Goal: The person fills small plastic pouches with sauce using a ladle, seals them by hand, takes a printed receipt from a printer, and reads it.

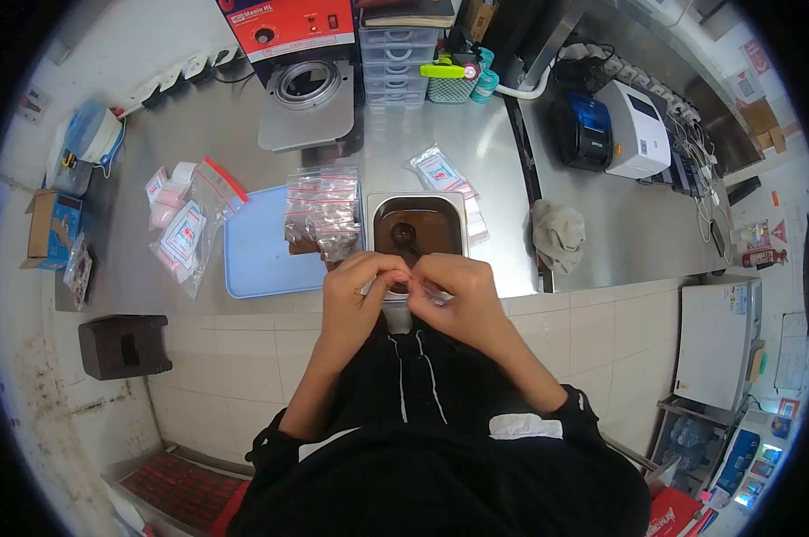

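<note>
My left hand and my right hand meet over the near edge of a metal pan. Thumb and fingers of both are pinched together on what looks like a small clear plastic bag, mostly hidden by the fingers. The pan holds a dark brown substance, and a dark round-headed scoop lies in it. Left of the pan, several filled zip bags with red seal lines lie on a blue tray. Behind the pan is a stack of labelled flat bags.
A large clear bag with labelled packets lies left of the tray. At the back stand a red sealing machine and a small drawer unit. A crumpled cloth and a white printer are to the right.
</note>
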